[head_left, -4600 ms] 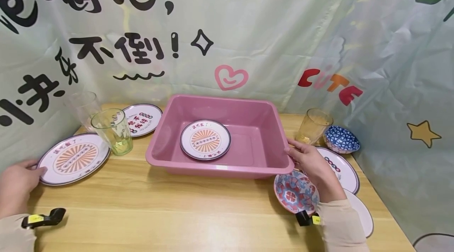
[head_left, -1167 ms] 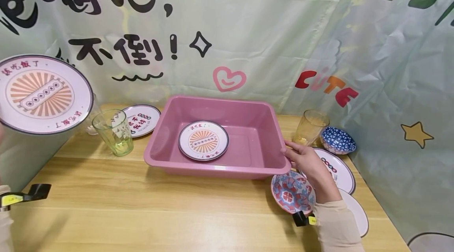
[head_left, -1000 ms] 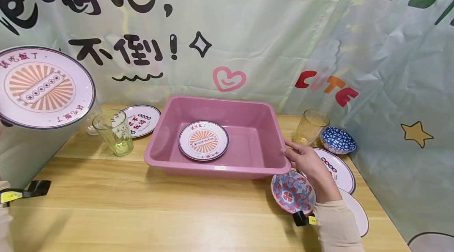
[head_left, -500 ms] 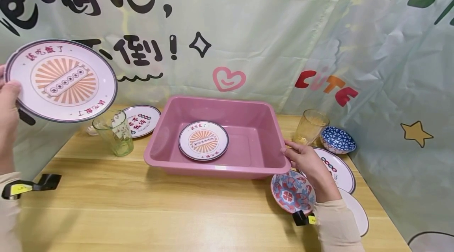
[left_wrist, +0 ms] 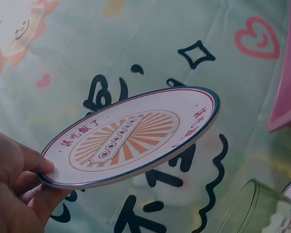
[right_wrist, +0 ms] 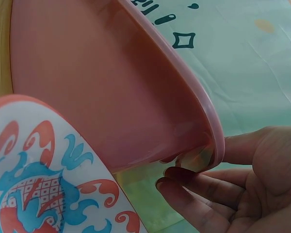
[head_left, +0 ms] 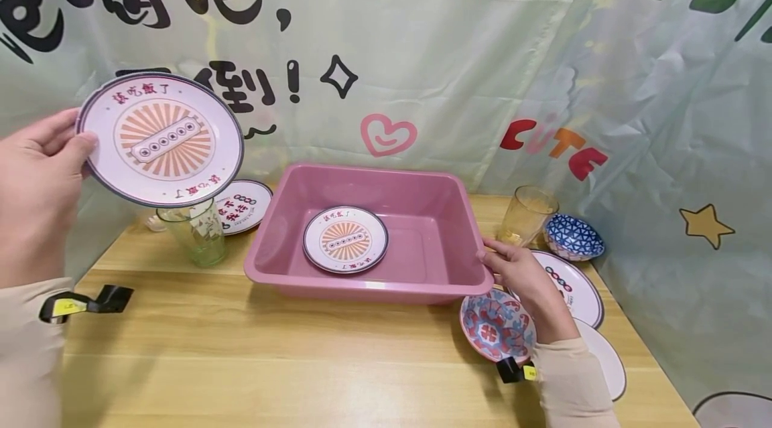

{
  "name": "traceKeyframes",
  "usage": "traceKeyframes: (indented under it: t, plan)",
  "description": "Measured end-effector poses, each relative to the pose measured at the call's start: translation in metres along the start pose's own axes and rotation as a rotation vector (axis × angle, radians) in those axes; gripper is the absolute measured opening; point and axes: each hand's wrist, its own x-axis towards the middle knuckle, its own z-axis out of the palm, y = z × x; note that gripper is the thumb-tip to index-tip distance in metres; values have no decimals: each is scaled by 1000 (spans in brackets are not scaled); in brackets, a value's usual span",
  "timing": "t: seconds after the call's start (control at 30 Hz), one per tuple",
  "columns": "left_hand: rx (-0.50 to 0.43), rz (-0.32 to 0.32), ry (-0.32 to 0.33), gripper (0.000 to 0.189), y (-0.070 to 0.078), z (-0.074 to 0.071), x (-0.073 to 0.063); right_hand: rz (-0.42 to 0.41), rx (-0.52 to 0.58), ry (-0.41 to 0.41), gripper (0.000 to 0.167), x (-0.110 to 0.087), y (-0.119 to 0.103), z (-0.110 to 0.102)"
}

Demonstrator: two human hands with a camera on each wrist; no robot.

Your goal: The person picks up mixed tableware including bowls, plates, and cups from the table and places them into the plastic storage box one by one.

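Note:
My left hand pinches the left edge of a white plate with a dark rim and an orange sunburst, thumb on top and fingers beneath. The plate is up in the air, tilted, overlapping a green glass in the head view. In the left wrist view its underside edge is free of the table. My right hand grips the right rim of a pink basin, with thumb and fingers on either side of the wall. A smaller sunburst plate lies face up inside the basin, towards its left.
Behind the green glass lies another plate. To the right of the basin are an amber glass, a blue patterned bowl, a lettered plate, a white plate and a red-blue bowl. A printed cloth hangs behind.
The left hand has lifted the larger sunburst plate from the table's left side and carried it rightward, closer to the basin. The right hand has stayed at the basin's rim.

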Motion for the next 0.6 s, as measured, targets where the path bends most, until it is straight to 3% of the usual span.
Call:
traceKeyframes:
  t: [0.23,0.6]
  plan:
    - [138,-34,-13,39,4,14,-3,7,-1,-5,53,-1,-1,1]
    - [88,-45,-144,38,2,36,-9,7,-16,5,53,0,0,0]
